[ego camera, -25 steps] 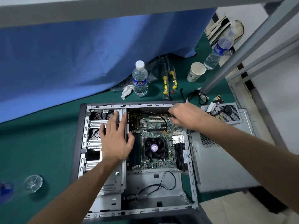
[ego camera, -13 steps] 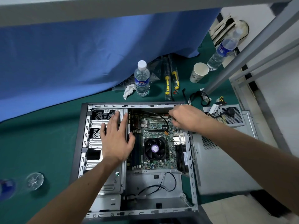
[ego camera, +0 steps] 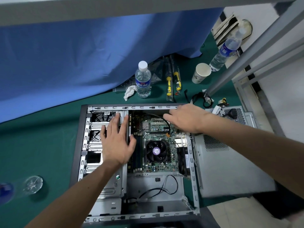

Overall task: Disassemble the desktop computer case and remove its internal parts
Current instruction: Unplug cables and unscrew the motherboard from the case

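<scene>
Case (ego camera: 83, 145) open; L hand (ego camera: 116, 142) flat on drive cage (ego camera: 92, 127), R hand (ego camera: 187, 118) over mobo (ego camera: 158, 129).

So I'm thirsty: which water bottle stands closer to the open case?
The white-capped bottle beside the crumpled tissue; the other bottle stands farther back, past the paper cup.

Left hand (ego camera: 115, 142) is lying flat over the drive cage (ego camera: 92, 142), covering it, while the right hand (ego camera: 185, 118) is sitting over the board's (ego camera: 158, 130) far right corner, blocking that end. The fan (ego camera: 156, 151) and a black cable (ego camera: 162, 117) are standing in the way mid-board; the bare bay floor (ego camera: 148, 183) near the front is staying open apart from a loose wire (ego camera: 162, 189). The side panel (ego camera: 230, 170) is crowding the case's (ego camera: 191, 162) right wall, and a bottle (ego camera: 142, 80) and screwdrivers (ego camera: 172, 83) are sitting beyond the far wall.
</scene>
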